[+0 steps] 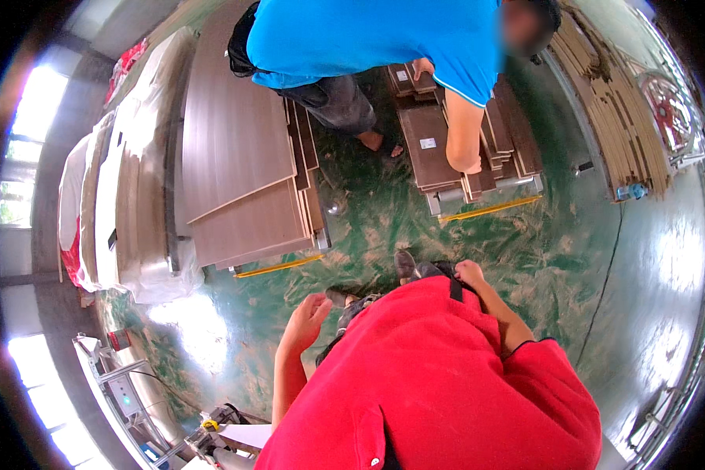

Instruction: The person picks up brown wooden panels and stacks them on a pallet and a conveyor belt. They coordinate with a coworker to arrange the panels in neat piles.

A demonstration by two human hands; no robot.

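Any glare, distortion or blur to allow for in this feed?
Head view, left: windows blown out; glare patches on the floor at both sides. Head view, rim: straight edges bend, corners go black. Head view, top: a blurred patch over the co-worker's head. Head view, centre: left hand and right hand look fairly clear.

Hands (306, 321) (469, 273) apart, apparently loosely curled.

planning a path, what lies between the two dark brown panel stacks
Dusty green floor, plus the co-worker's leg and foot, in the head view.
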